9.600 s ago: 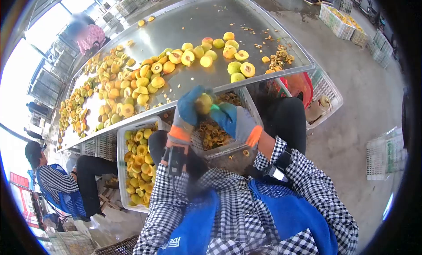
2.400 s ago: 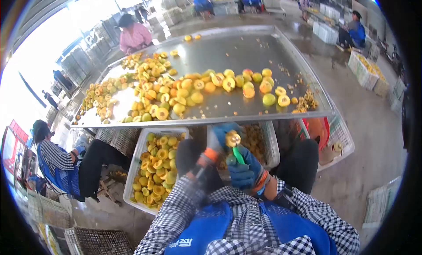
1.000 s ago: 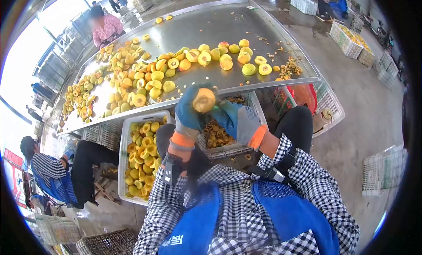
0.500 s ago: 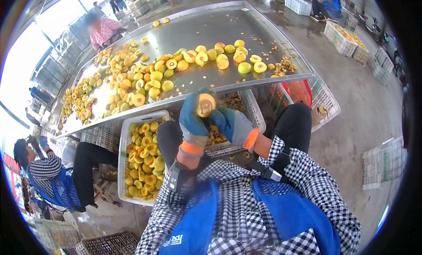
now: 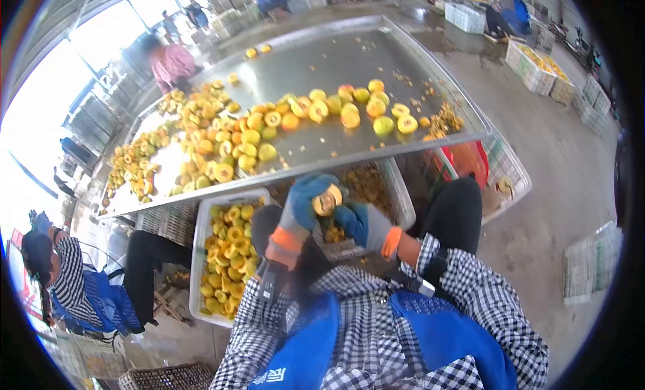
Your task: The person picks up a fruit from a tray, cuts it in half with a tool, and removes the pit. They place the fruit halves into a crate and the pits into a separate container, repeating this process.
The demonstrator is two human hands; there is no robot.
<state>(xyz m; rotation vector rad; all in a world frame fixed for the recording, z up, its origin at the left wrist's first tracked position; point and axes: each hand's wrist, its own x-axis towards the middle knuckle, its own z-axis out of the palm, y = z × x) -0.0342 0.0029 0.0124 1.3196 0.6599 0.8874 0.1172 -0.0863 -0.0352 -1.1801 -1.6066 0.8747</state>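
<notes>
metal table (image 5: 336, 61) is pretty well littered with cut yellow-orange fruit (image 5: 201, 141), small scraps (image 5: 443, 121) are heaped at its near right corner, and more crates are set around on the concrete floor (image 5: 531, 135). by the near edge, a white crate (image 5: 199, 282) is loaded with hollowed fruit halves (image 5: 232, 255), and a second crate (image 5: 403, 198) is partly filled with brownish bits (image 5: 368, 185). one fruit half (image 5: 327, 200) is gripped in the gloved left hand (image 5: 304, 203), while the right hand (image 5: 363, 225) is curled right beside it, though whether anything's held there can't be told.
</notes>
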